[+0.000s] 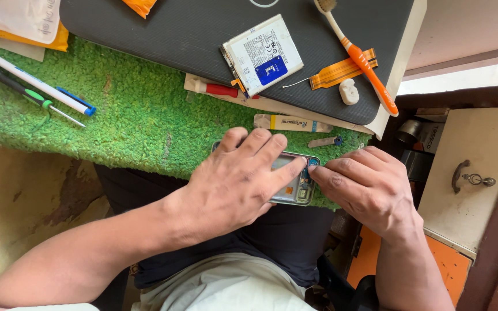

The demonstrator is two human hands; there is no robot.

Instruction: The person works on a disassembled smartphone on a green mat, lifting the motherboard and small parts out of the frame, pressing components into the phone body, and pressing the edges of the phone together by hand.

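Opened phone lies flat at the near edge of the green fleece mat covering the worktop, internals facing up, mostly hidden under the hands; left hand rests palm-down across it, fingers spread and extended, pressing rather than gripping, index fingertip near the phone's right end; right hand comes in from the right, fingers drawn together with tips at the phone's right edge, touching or nearly touching the left index finger; whether the right fingers pinch some small part cannot be told, as the contact point is too small to resolve. Beyond the phone, on the mat: a small white tube lying sideways, and just to its right a small grey strip with a blue end. Further back, a dark laptop carries a flat silver battery with a blue label, an orange flex cable, a small white plastic piece and an orange-and-white toothbrush lying diagonally; a red-handled tool sits at the laptop's near edge. At far left on the mat: a green-and-black screwdriver beside a white pen with a blue tip. At right, a cream drawer front with a metal handle.
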